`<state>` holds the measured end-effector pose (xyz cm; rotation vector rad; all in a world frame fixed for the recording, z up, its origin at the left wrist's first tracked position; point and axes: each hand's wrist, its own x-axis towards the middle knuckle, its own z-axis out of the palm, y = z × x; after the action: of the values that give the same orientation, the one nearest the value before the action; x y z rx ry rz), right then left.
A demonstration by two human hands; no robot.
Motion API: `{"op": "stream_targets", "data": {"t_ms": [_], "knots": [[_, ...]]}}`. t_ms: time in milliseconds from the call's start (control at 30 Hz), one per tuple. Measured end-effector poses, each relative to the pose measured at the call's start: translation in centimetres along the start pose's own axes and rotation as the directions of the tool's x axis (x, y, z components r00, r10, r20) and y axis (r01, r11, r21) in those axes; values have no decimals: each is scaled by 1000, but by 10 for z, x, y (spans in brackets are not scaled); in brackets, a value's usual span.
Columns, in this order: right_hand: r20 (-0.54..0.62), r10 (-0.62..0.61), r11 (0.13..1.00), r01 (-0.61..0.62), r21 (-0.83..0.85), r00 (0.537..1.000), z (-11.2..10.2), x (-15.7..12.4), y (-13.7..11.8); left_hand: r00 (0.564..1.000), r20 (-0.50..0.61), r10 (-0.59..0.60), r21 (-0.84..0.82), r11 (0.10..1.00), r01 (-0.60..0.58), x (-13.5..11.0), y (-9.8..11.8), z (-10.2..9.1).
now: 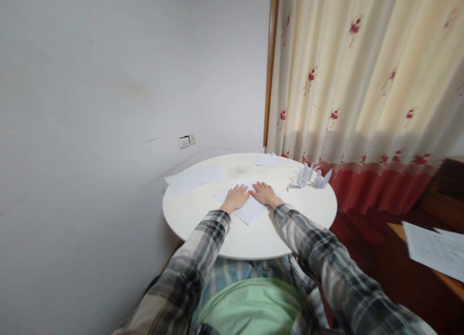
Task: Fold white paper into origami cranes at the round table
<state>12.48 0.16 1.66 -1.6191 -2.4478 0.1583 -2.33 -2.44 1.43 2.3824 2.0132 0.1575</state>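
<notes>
The fingers [232, 191] of the left hand [237, 198] were spread slightly and laid out flat, pressing on a white, angular sheet of paper [250, 213] rather than gripping it. Those of the right hand [264, 195] were likewise extended and a little parted, palm down on the same sheet. The two hands almost met at their inner edges; whether they touched, I could not tell. The sheet lay near the middle of a round, white, smooth-topped table [253, 243], one pointed corner toward the person. Grey, black and white plaid sleeves [210, 233] covered both forearms. Toward the table's left rear lay flat white paper sheets [194, 178]; near its far edge, small white paper pieces [266, 160]. At the right stood pointed, white folded-paper figures [306, 175]. Beyond hung a cream curtain [340, 83] with red flowers and a red lower band.
</notes>
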Motion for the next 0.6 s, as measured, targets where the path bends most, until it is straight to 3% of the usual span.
{"op": "stream_targets", "data": {"t_ms": [200, 600], "knots": [[3, -2, 1000, 2, -11, 1000, 1, 0, 0, 1000, -23, -19, 3, 1000, 19, 1, -2, 1], [-6, -34, 999, 34, -3, 999, 5, 1, 3, 959, -62, -275, -36, 961, 273, 8, -24, 4]]}}
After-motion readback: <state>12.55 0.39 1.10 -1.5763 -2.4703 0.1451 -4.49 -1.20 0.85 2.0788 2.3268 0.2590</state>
